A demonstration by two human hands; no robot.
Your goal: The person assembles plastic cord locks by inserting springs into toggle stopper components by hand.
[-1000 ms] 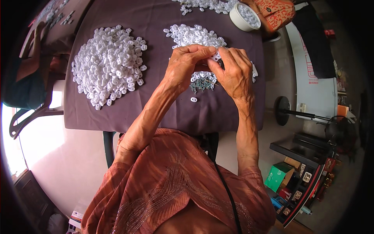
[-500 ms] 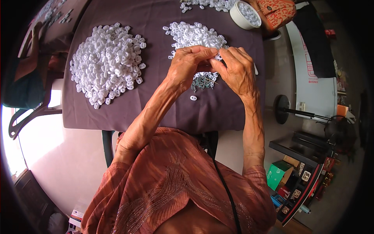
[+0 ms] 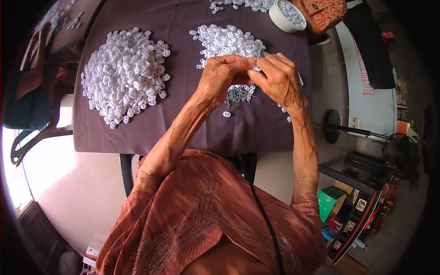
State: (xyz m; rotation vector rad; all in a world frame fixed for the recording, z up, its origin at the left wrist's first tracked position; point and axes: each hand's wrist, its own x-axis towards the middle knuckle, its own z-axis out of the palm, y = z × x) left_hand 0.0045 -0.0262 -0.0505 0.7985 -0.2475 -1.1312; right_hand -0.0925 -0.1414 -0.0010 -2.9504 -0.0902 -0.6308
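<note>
My left hand [image 3: 220,78] and my right hand [image 3: 279,80] meet fingertip to fingertip above the table, both closed in a pinch. A small white plastic piece [image 3: 256,68] shows at the right fingertips; what the left fingers grip is hidden. Behind and partly under the hands lies a pile of white two-hole plastic pieces [image 3: 227,41]. Just below the hands is a small heap of dark grey screws [image 3: 238,95]. One loose white two-hole piece [image 3: 227,114] rests nearer to me, and a few more [image 3: 289,119] lie beside my right wrist.
A larger pile of white pieces [image 3: 126,73] covers the left of the brown tablecloth [image 3: 192,133]. At the far right stands a white tub [image 3: 275,17] of pieces, near an orange patterned cloth [image 3: 325,11]. Another person's arm [image 3: 34,68] is at the far left.
My right forearm has swung a little outward to the right, baring some white pieces beside the wrist. Both hands keep their pinch in nearly the same place.
</note>
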